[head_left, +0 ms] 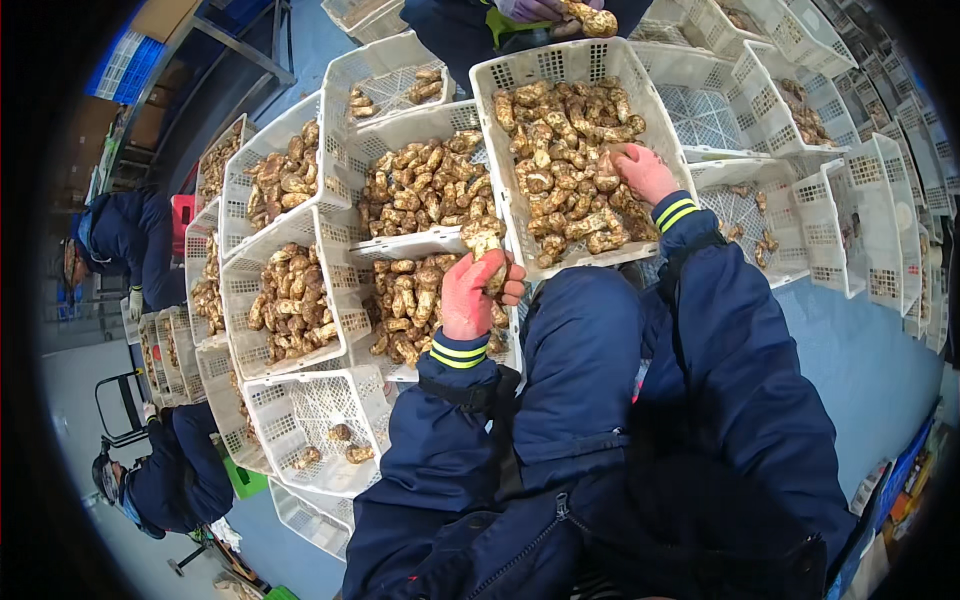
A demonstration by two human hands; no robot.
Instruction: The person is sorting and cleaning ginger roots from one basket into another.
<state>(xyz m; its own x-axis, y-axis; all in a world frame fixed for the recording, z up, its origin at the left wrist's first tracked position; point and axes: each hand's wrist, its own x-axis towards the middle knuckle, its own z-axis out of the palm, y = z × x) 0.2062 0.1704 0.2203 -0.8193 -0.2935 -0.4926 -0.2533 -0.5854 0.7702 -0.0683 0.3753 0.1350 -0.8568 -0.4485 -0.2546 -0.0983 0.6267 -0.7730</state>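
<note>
My left hand (478, 295), in a pink-orange glove, is closed round the stem of a thick brown-and-cream mushroom (483, 236). It holds this mushroom above a white crate (362, 352) of similar mushrooms. In front of me, a tilted white perforated crate (490, 130) is heaped with mushrooms (565, 150). My right hand (645, 173), gloved alike, reaches over that crate's right side. Its fingers close on a brownish mushroom (606, 172) at the top of the heap; the fingertips are partly hidden.
Across from me, a co-worker's purple-gloved hand (530, 10) holds another mushroom (592, 20). More mushroom crates (285, 365) stand to my left, one with a few pieces. Sparsely filled crates (790, 265) and stacked ones are at right. Two other people (150, 470) are at far left.
</note>
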